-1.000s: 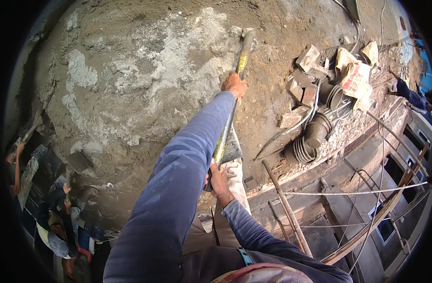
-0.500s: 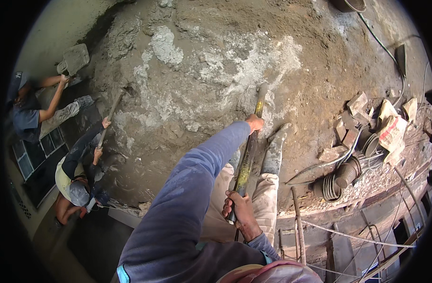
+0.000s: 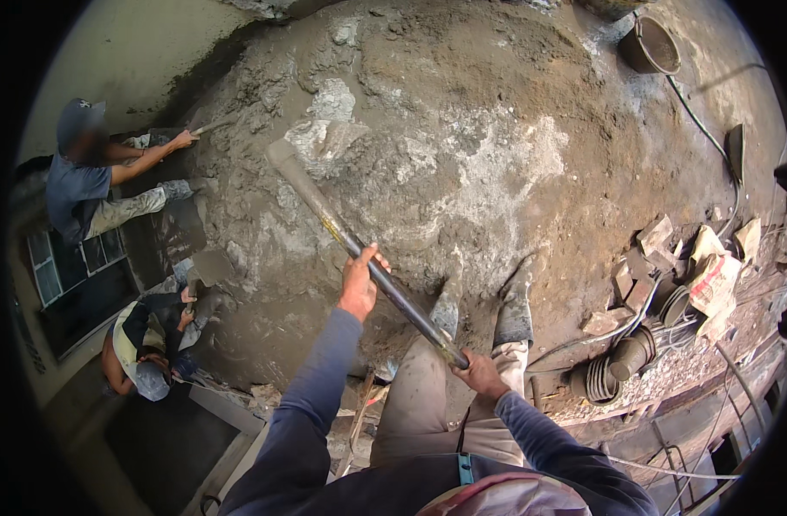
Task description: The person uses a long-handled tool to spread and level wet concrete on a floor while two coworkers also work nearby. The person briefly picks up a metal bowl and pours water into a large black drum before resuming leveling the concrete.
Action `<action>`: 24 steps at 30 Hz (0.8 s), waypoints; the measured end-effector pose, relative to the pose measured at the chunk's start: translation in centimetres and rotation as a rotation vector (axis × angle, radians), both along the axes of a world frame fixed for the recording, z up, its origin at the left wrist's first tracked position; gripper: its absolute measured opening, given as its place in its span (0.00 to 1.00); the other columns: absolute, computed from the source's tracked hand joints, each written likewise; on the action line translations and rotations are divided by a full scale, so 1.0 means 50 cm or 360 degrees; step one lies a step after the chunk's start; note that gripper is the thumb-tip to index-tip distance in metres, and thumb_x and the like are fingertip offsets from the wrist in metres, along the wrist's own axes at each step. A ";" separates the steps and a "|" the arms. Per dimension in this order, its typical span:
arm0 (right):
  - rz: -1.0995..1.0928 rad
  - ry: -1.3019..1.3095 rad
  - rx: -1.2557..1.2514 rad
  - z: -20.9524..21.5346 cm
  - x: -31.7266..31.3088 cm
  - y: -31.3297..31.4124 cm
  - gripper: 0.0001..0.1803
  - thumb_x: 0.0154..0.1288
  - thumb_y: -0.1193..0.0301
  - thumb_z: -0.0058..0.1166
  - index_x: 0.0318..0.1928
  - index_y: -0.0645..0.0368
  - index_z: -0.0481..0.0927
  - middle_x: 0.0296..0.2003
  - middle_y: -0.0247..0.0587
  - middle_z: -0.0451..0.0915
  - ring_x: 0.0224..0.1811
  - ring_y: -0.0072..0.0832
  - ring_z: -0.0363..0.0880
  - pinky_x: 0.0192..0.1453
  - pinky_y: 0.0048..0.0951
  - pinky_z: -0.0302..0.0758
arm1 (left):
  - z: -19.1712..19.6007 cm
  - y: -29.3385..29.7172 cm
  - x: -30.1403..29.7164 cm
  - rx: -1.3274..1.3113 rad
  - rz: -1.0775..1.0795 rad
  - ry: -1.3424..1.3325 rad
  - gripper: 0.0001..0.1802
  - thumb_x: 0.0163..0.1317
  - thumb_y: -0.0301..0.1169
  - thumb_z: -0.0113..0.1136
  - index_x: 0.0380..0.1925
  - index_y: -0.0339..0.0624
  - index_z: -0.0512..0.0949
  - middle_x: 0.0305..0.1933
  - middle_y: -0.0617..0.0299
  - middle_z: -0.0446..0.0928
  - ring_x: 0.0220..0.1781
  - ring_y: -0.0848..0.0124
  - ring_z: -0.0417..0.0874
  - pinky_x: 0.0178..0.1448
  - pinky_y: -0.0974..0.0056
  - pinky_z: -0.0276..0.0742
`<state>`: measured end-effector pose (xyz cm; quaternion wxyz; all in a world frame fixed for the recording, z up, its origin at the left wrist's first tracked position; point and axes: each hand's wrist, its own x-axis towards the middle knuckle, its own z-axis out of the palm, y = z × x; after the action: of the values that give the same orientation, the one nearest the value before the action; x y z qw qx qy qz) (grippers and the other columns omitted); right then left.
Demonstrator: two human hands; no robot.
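Observation:
A long dark tool handle (image 3: 372, 262) runs diagonally from my lap up to the left, and its blade end (image 3: 283, 156) sits in the wet grey mortar heap (image 3: 462, 146). My left hand (image 3: 359, 284) grips the handle about halfway along. Near the handle's lower end my right hand (image 3: 477, 375) is closed around it. My two mud-caked boots (image 3: 496, 305) stand at the heap's near edge. Both arms wear blue-grey sleeves.
Two other people work at the left: one (image 3: 92, 176) reaches a tool into the heap, another (image 3: 148, 344) crouches lower with a trowel. A bucket (image 3: 649, 45) stands at the top right. Broken bricks, paper bags (image 3: 711, 279) and coiled hose (image 3: 612, 374) lie at right.
The view has swung right to left, bringing the two workers fully into sight. The handle has tilted from nearly upright to a left-leaning diagonal, its end now further left in the mortar.

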<state>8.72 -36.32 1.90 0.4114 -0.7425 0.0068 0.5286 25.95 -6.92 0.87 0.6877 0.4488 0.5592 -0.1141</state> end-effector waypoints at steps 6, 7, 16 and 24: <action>0.0120 -0.0595 0.0037 -0.179 0.221 0.124 0.20 0.61 0.59 0.66 0.49 0.52 0.75 0.40 0.49 0.85 0.45 0.51 0.84 0.47 0.51 0.78 | 0.041 0.179 0.207 0.0285 0.0368 -0.0585 0.17 0.66 0.39 0.68 0.28 0.52 0.67 0.22 0.72 0.66 0.24 0.76 0.70 0.35 0.65 0.72; 0.0089 -0.0648 0.0060 -0.148 0.229 0.128 0.20 0.61 0.60 0.66 0.49 0.52 0.75 0.41 0.49 0.85 0.46 0.51 0.83 0.47 0.50 0.78 | 0.082 0.178 0.214 0.0228 0.0254 -0.0812 0.17 0.67 0.40 0.67 0.29 0.52 0.67 0.22 0.72 0.66 0.24 0.76 0.69 0.38 0.64 0.72; -0.0018 -0.0161 0.0008 -0.026 0.077 -0.198 0.26 0.60 0.55 0.65 0.52 0.56 0.74 0.35 0.57 0.84 0.41 0.59 0.83 0.43 0.53 0.78 | 0.072 -0.174 0.105 -0.0878 -0.0299 -0.1231 0.18 0.63 0.46 0.71 0.36 0.51 0.72 0.27 0.71 0.71 0.31 0.75 0.76 0.52 0.60 0.77; -0.0252 0.0220 -0.1459 -0.180 -0.154 -0.517 0.28 0.65 0.55 0.62 0.56 0.59 0.68 0.44 0.62 0.85 0.51 0.56 0.85 0.54 0.53 0.79 | -0.130 -0.547 -0.247 -0.0605 -0.1341 0.0117 0.27 0.71 0.49 0.62 0.57 0.39 0.74 0.52 0.59 0.81 0.49 0.70 0.85 0.49 0.66 0.77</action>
<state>1.02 -62.19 -7.08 0.0788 -0.8079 0.3236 0.4862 13.61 -34.28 -5.62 0.6311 0.4985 0.3213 -0.5000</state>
